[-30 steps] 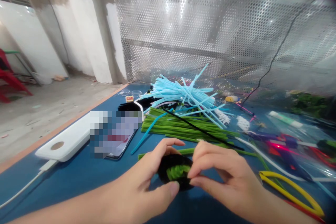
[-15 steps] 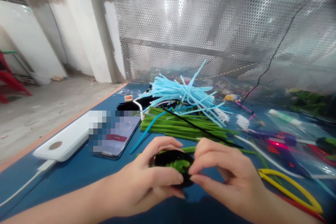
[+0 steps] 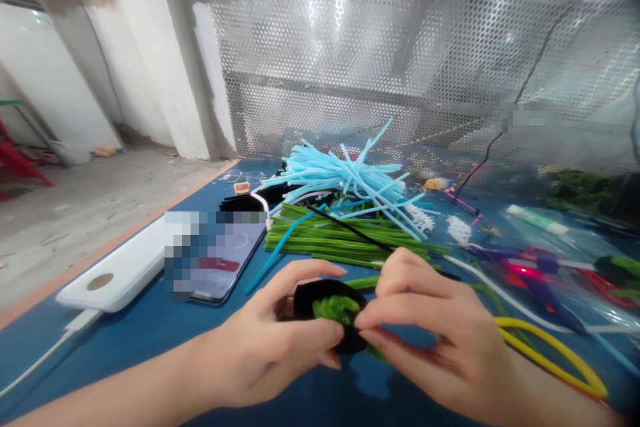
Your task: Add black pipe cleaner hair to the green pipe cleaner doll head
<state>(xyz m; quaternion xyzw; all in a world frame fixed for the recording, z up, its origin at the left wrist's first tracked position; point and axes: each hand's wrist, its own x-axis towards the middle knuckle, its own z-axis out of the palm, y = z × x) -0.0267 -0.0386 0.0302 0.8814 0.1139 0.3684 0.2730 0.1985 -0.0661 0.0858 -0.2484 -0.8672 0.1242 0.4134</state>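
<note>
Both hands meet over a small black fuzzy ring with a green fuzzy core (image 3: 334, 310), held just above the blue table (image 3: 150, 340). My left hand (image 3: 280, 340) curls round its left side, thumb pressed on the front edge. My right hand (image 3: 430, 340) pinches its right edge between thumb and forefinger. A green stem trails from the piece under my right hand. Behind lie a bundle of green pipe cleaners (image 3: 345, 237) and a pile of light blue ones (image 3: 345, 177).
A phone (image 3: 220, 260) and a white power bank (image 3: 120, 270) with its cable lie at the left. Yellow pipe cleaners (image 3: 555, 350), red and purple ones and plastic bags crowd the right. A perforated metal panel (image 3: 400, 60) stands behind the table.
My left thumb has slid further across the front of the black-and-green piece, and both hands have turned it slightly. The view has drifted a little.
</note>
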